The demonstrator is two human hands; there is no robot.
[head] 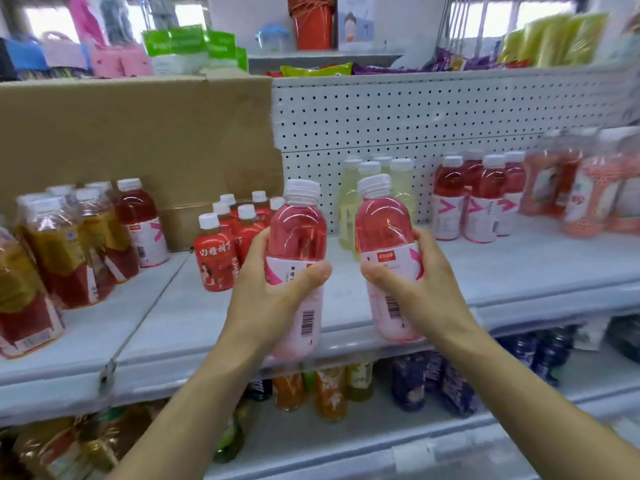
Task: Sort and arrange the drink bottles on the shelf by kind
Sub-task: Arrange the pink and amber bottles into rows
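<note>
My left hand (pixel 270 289) grips a pink drink bottle (pixel 298 233) with a white cap. My right hand (pixel 415 285) grips a second pink bottle (pixel 382 223) of the same kind. I hold both upright in front of the white shelf (pixel 485 271), close side by side. Behind them stand pale yellow bottles (pixel 349 202). Further right is a group of red bottles with pink-and-white labels (pixel 481 202). Small red-labelled bottles (pixel 216 254) stand left of my left hand. One red bottle with a pink-and-white label (pixel 142 223) stands at the left among amber tea bottles (pixel 69 251).
A cardboard sheet (pixel 138 140) leans against the back at the left; white pegboard (pixel 415 116) backs the right. Orange-pink bottles (pixel 588 195) fill the far right. The lower shelf holds orange bottles (pixel 329 393) and dark blue bottles (pixel 433 382). Snack bags (pixel 315 69) lie on the shelf above.
</note>
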